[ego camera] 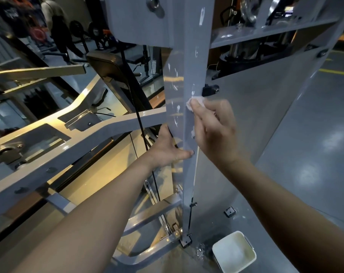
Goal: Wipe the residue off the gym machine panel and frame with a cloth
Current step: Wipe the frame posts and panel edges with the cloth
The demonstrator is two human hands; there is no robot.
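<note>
Fingers [201,113] of right hand [214,131] pinch cloth [196,99] against post [192,56]; left hand [165,150] grips panel [173,85]. White smears [202,14] above: much left, I judge.

Floor [309,154]: grey, glossy, lamp glare across right half of frame. Yellow line [336,72] painted at upper right. Lower right: white square tub [234,252] stands on it, near gym machine frame's black foot [186,242]. Small black square block [229,211] above tub. Glinting clear patch [199,251] left of tub, possibly liquid.
</note>
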